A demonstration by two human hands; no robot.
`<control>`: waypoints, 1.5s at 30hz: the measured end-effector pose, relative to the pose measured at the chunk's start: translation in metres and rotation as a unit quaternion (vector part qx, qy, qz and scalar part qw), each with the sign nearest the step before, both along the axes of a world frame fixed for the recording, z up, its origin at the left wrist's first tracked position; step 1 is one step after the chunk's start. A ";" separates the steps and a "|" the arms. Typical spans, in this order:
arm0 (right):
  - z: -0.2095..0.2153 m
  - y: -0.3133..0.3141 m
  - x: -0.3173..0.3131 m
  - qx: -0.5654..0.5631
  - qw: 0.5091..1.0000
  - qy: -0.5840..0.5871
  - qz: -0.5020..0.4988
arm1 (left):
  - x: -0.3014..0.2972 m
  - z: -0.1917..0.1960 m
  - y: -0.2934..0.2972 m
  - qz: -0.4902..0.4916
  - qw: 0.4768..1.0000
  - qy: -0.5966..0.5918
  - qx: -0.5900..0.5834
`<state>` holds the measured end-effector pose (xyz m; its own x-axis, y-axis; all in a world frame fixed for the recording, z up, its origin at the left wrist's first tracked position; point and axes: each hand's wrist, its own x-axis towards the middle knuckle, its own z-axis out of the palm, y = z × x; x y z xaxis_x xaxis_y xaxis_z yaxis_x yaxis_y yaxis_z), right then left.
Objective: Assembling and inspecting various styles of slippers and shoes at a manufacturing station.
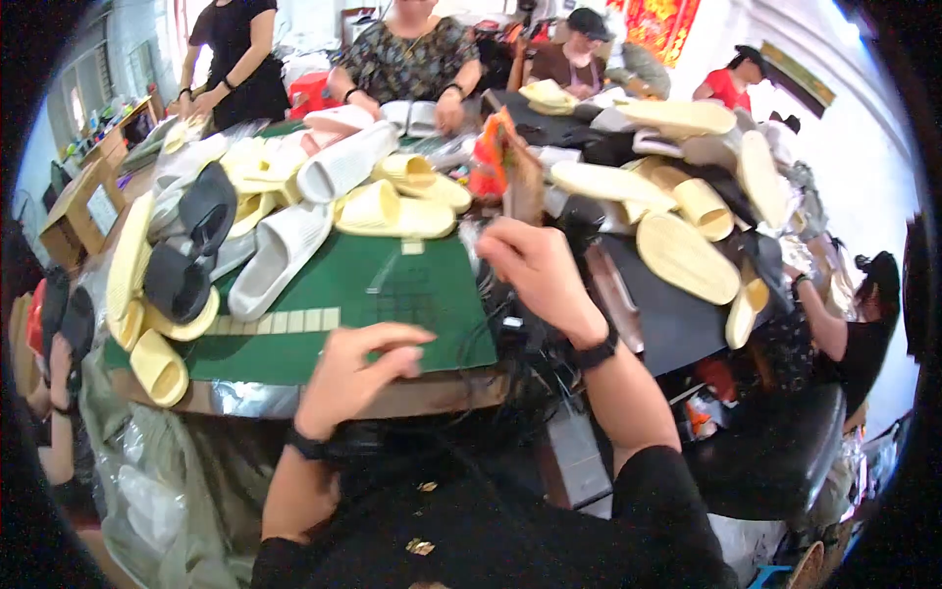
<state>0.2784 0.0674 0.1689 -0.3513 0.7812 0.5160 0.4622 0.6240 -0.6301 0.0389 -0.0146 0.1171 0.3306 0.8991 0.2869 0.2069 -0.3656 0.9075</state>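
My left hand hovers over the front edge of the green tabletop. Its index finger and thumb point right with a gap between them, and nothing shows in it. Further right, my right hand is raised at the tabletop's right side with its fingers curled in. Whatever it may hold is hidden. Just beyond it stands an orange and brown bag-like packet. Closest on the mat are a pale yellow slide sandal and a light grey slide sandal. A row of small cream squares lies near my left hand.
Black sandals and yellow slides crowd the left edge. On the dark table to the right, more yellow slides are heaped. Cables hang between the tables. Several people work around them; a black stool stands at right.
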 end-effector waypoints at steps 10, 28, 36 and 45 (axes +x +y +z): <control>0.046 0.049 0.305 0.026 0.792 0.597 -0.125 | -0.090 -0.084 0.000 0.207 0.974 -0.087 -0.039; 0.131 0.253 0.494 -0.117 0.917 0.323 -0.201 | -0.076 -0.117 0.008 0.249 0.968 -0.034 0.001; 0.189 0.264 0.548 0.019 0.967 -0.043 -0.251 | -0.081 -0.123 0.001 0.255 0.966 -0.050 -0.002; 0.118 0.230 0.612 -0.041 0.943 0.331 0.017 | -0.078 -0.121 0.007 0.269 0.963 -0.008 -0.009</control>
<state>0.8905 0.2977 0.2870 -0.0002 0.8217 0.5699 -0.0681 0.5686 -0.8198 -0.0387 -0.0073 -0.0043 -0.1899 0.9436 0.2711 0.3475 -0.1936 0.9175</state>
